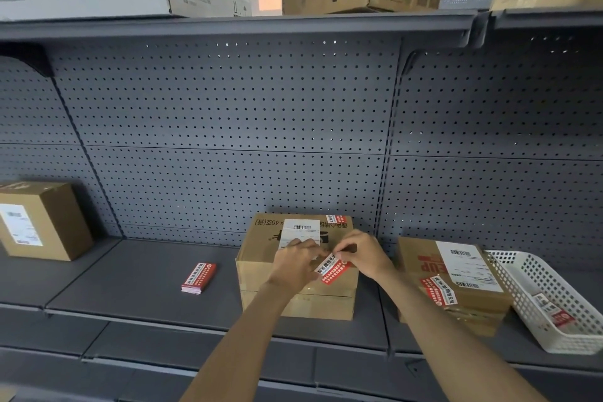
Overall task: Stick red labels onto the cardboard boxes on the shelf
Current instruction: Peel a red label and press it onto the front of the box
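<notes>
Sticking step: left hand [295,266] and right hand [362,254] close together, both pinching red label [332,271] just over middle box [261,248] on shelf [130,281], not yet flat; next probably calls for smoothing down, then another from stack [199,278].

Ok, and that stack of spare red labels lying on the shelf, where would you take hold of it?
I'd pinch the stack of labels across its two long edges, coming from above and the front. It lies flat on the shelf with its narrow end toward the person and free space on both sides; the left hand is nearer.
</notes>
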